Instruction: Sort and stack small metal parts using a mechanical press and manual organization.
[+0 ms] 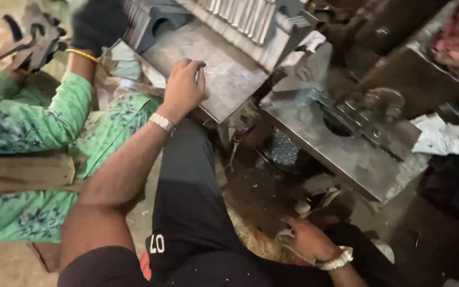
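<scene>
My left hand (183,87) is curled into a loose fist and rests on the near edge of a flat grey metal plate (224,74); a metal watch band sits on that wrist. I cannot tell whether a small part is pinched in the fingers. My right hand (305,236) hangs low beside my knee with a silver bracelet on the wrist, its fingers closed around a small pale object that is hard to make out. Rows of thin metal pieces (240,18) stand stacked at the far edge of the plate.
A press table (357,154) with a round hole and a metal fixture stands to the right. A co-worker in a green patterned sleeve (33,117) sits at left, their gloved hand (96,24) by the stacked pieces. Crumpled white cloth (447,135) lies at right.
</scene>
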